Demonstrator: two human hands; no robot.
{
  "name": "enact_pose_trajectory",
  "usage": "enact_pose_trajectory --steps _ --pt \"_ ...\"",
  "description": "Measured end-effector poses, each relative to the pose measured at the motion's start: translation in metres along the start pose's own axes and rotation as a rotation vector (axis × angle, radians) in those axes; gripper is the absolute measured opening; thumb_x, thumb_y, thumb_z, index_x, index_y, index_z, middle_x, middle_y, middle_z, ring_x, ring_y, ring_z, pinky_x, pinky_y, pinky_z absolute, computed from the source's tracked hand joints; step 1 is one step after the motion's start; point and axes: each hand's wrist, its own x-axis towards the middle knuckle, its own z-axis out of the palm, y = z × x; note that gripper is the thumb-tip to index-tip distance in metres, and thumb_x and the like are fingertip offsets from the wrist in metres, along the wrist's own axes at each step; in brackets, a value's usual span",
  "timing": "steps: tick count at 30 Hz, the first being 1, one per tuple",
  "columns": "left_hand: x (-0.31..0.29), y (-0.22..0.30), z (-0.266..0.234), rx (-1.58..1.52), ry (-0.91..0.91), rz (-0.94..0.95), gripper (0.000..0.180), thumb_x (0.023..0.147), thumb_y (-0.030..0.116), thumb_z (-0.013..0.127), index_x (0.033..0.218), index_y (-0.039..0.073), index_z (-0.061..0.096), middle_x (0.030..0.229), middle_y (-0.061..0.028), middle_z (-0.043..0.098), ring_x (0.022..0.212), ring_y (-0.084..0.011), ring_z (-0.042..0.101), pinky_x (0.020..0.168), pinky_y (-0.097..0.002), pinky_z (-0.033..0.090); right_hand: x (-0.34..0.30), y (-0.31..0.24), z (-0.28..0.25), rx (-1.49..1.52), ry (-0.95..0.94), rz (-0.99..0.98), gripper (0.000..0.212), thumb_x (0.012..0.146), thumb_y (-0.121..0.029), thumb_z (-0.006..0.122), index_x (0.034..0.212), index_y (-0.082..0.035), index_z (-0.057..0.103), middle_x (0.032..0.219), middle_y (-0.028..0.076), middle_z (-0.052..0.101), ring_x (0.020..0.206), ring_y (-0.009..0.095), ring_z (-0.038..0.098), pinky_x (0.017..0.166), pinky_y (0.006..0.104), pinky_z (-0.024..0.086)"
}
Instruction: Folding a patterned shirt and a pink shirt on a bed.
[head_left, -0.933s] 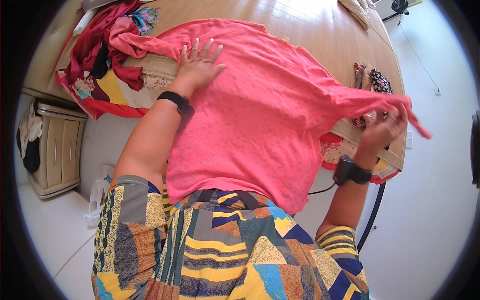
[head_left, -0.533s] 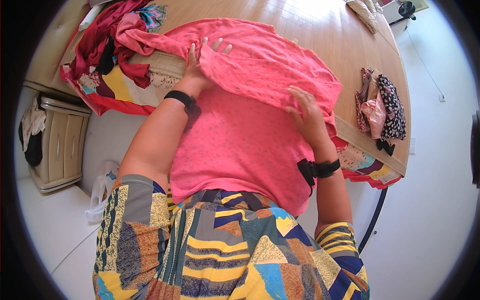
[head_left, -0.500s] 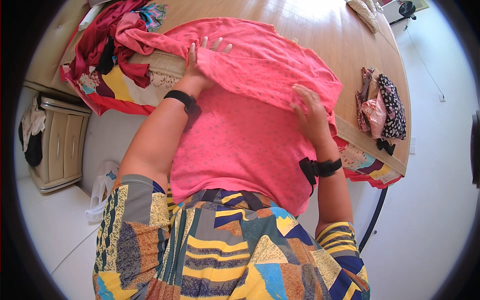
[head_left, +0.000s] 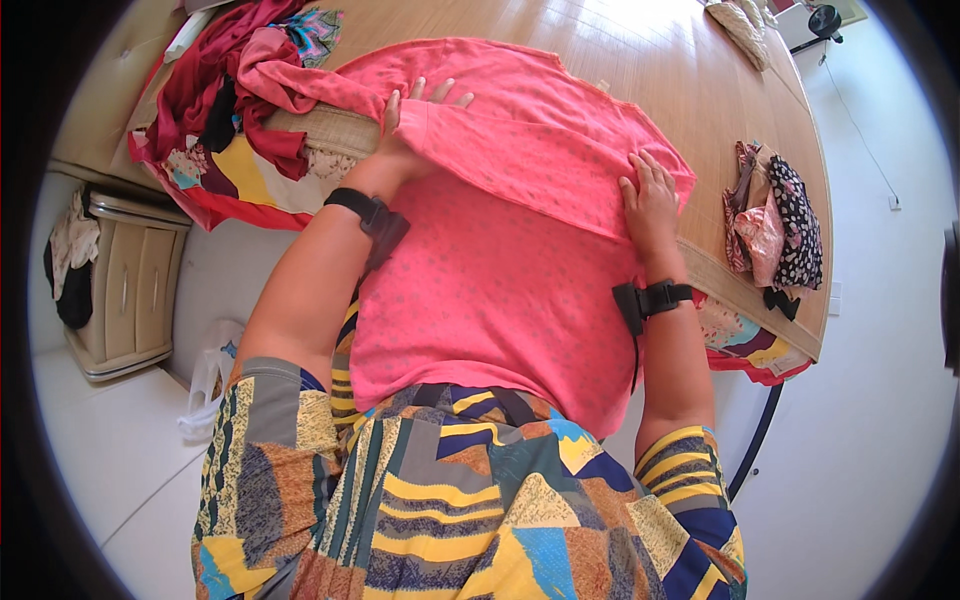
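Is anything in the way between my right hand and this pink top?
Nothing visible: your right hand appears to rest directly on the pink top, at the folded sleeve. The clothes pile sits farther right.

A beige cabinet (head_left: 125, 290) stands at left on the pale floor (head_left: 105, 440). A white wall (head_left: 880, 130) rises at right. Light glares off the far wood-toned bed top (head_left: 660, 70).

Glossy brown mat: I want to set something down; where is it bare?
The mat is bare between the spotted pink top, the printed fabric pile at right and the cream cloth at upper right. Crowded: the left, under rumpled crimson cloths, and the top, where the left hand and right hand are.
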Motion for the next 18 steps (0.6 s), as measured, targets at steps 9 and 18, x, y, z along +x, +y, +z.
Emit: enact_pose_trajectory --steps 9,18 --pt "-0.013 -0.053 -0.043 -1.012 -0.33 0.037 0.11 0.071 0.045 0.081 0.154 0.006 0.02 0.156 -0.0189 0.028 0.145 -0.0331 0.024 0.117 -0.0392 0.022 0.009 0.041 -0.021 0.107 -0.087 0.07 0.025 0.089 -0.009 0.058 0.114 -0.007 0.063 0.117 0.013 0.063 0.111 0.034 0.057 0.095 0.0435 0.045" --pt "-0.007 -0.02 -0.054 -0.873 -0.049 -0.048 0.059 0.079 0.027 0.076 0.131 0.006 0.058 0.127 -0.0128 0.062 0.12 -0.0238 0.056 0.105 -0.0356 0.04 0.009 0.042 -0.021 0.093 -0.02 0.102 0.017 0.08 -0.003 0.066 0.097 -0.006 0.062 0.1 0.014 0.062 0.101 0.034 0.058 0.088 0.0439 0.047"
